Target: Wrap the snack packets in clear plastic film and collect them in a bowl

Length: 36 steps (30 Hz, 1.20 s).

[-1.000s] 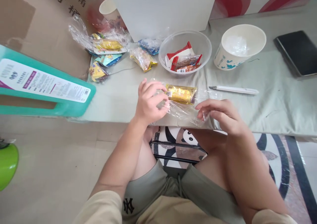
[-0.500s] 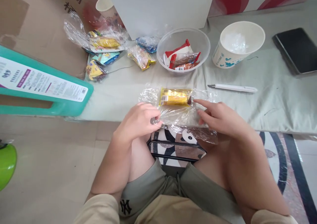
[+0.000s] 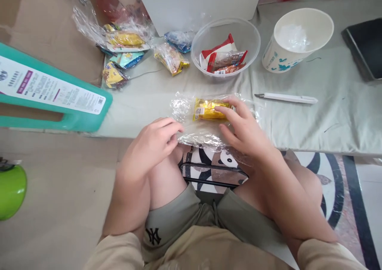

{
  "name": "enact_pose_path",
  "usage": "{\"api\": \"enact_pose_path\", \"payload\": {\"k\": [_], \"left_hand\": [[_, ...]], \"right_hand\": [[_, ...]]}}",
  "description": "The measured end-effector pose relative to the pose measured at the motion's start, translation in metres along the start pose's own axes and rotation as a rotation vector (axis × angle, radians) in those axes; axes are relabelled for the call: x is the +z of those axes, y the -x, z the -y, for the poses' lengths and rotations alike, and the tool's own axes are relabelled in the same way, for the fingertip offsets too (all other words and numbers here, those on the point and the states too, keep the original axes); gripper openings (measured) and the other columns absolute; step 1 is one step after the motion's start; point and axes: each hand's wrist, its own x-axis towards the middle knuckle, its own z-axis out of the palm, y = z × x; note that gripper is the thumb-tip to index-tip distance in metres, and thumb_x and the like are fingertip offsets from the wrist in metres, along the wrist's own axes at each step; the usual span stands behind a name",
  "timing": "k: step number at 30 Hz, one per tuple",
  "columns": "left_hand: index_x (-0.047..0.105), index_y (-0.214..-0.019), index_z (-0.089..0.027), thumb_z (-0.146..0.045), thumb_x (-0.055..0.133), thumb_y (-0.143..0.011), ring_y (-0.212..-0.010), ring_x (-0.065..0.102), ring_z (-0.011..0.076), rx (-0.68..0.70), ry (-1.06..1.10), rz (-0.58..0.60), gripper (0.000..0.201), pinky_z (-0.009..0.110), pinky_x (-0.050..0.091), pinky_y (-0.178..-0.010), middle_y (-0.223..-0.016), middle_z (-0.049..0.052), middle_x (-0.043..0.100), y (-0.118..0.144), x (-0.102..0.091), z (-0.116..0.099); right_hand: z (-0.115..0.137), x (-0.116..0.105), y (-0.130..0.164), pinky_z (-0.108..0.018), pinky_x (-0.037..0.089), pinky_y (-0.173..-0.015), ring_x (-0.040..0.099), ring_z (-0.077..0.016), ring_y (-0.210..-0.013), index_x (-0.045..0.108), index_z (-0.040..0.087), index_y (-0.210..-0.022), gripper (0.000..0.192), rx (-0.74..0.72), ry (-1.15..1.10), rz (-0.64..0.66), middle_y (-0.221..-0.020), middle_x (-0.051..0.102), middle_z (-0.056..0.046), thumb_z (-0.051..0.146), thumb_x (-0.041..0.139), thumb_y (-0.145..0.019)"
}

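Reaching across from its place beside the packet half a second ago, the right hand (image 3: 246, 129) has come over the right part of the small, yellow, glossy, oblong snack packet (image 3: 206, 115). Its fingers are spread and bent, the foremost ones seemingly touching the packet's top; they are not closed round it. The left hand (image 3: 158, 140) has its fingers loosely curled, with the tips at the near left edge of the crinkled, clear plastic film (image 3: 204, 138); I cannot tell whether they pinch it.

The packet lies in much the same spot, beyond the left hand's fingertips and to their right, partly covered by the right fingers. Film shows around it, and its near side droops over the table edge between the hands. This looks like steadying or adjusting the packet on spread film; nothing is lifted, and the film does not appear to be folded over the top.

The packet's long axis runs crosswise, from the left hand's side to the right hand's, roughly parallel to the table edge. It lies flat, its barcoded end pointing left and its other end hidden under the right fingers. Beyond the right hand, to its right, lies a slim, white cutting knife (image 3: 289, 98) with a dark tip.
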Motion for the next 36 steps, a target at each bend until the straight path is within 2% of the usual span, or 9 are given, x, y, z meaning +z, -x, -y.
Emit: {"api": "enact_pose_path", "payload": {"k": [4,8,13,16,18,23,28,32,36], "left_hand": [[0.066,-0.084,-0.024,-0.014,0.051,-0.087,-0.068,0.065,0.0164,-0.1,0.0,0.086,0.018,0.028,0.048,-0.063,-0.083,0.002,0.071,0.022,-0.002,0.005],[0.066,-0.075,-0.025,-0.018,0.061,-0.082,-0.053,0.062,0.0128,-0.142,0.154,0.407,0.011,0.025,0.04,-0.049,-0.064,-0.006,0.07,0.031,-0.022,-0.01],[0.05,-0.052,-0.023,-0.015,0.061,-0.078,-0.039,0.04,0.0129,-0.041,0.05,0.316,0.029,0.032,0.029,-0.045,-0.044,-0.004,0.048,-0.023,-0.023,-0.046],[0.039,-0.045,-0.024,-0.011,0.062,-0.07,-0.036,0.03,0.0139,-0.144,-0.029,0.455,0.036,0.035,0.027,-0.046,-0.039,-0.003,0.037,-0.06,-0.004,-0.049],[0.047,-0.05,-0.024,-0.013,0.059,-0.074,-0.042,0.04,0.0163,-0.236,-0.017,0.471,0.029,0.036,0.034,-0.052,-0.047,-0.001,0.05,-0.071,0.003,-0.042],[0.071,-0.088,-0.024,-0.022,0.052,-0.085,-0.08,0.068,0.0241,-0.476,0.068,0.164,0.019,0.038,0.052,-0.079,-0.087,0.005,0.075,-0.076,0.004,-0.016],[0.064,-0.131,-0.024,-0.021,0.063,-0.084,-0.126,0.065,0.0309,-0.557,0.104,-0.218,0.047,0.044,0.049,-0.113,-0.141,0.013,0.065,-0.096,0.027,0.017],[0.068,-0.114,-0.023,-0.02,0.07,-0.08,-0.131,0.06,0.0365,-0.608,0.047,-0.379,0.034,0.052,0.044,-0.116,-0.132,0.016,0.067,-0.101,0.038,0.018],[0.061,-0.077,-0.022,-0.027,0.065,-0.089,-0.089,0.069,0.0216,-0.472,0.139,-0.47,0.014,0.035,0.054,-0.092,-0.084,0.005,0.069,-0.098,0.037,-0.007]], "right_hand": [[-0.007,0.014,0.003,-0.064,0.041,-0.12,0.041,-0.0413,-0.152,0.056,0.02,-0.145,0.058,0.047,0.038,0.06,-0.154,0.05,-0.02,0.018,0.057,-0.087],[-0.009,0.013,0.002,-0.066,0.042,-0.119,0.045,-0.0396,-0.15,0.053,0.024,-0.146,0.056,0.057,-0.025,0.081,-0.153,0.052,-0.017,0.028,0.057,-0.09],[-0.007,0.017,-0.003,-0.064,0.038,-0.123,0.052,-0.0371,-0.143,0.06,0.023,-0.137,0.045,0.061,-0.018,-0.06,-0.145,0.059,-0.018,0.024,0.053,-0.093],[-0.009,0.023,-0.002,-0.065,0.043,-0.118,0.041,-0.0411,-0.153,0.058,0.021,-0.141,0.051,0.097,-0.004,-0.116,-0.164,0.039,-0.022,0.021,0.054,-0.089],[-0.013,0.025,0.001,-0.064,0.041,-0.12,0.032,-0.0411,-0.159,0.054,0.021,-0.147,0.058,0.079,-0.015,-0.124,-0.173,0.025,-0.019,0.021,0.054,-0.089],[-0.021,0.03,0.005,-0.065,0.034,-0.126,0.019,-0.0391,-0.164,0.047,0.025,-0.154,0.066,0.054,-0.019,-0.105,-0.178,0.016,-0.011,0.022,0.054,-0.088],[-0.015,0.035,0.001,-0.065,0.043,-0.118,0.042,-0.0414,-0.152,0.049,0.021,-0.15,0.064,0.122,0.034,-0.073,-0.16,0.049,-0.017,0.024,0.057,-0.087],[-0.008,0.033,-0.003,-0.062,0.046,-0.116,0.056,-0.0391,-0.138,0.054,0.019,-0.144,0.058,0.131,0.073,-0.067,-0.137,0.067,-0.015,0.022,0.058,-0.086],[-0.004,0.032,-0.005,-0.059,0.054,-0.103,0.064,-0.0374,-0.12,0.056,0.016,-0.139,0.06,0.157,0.146,-0.074,-0.13,0.068,-0.017,0.018,0.056,-0.079]]}}
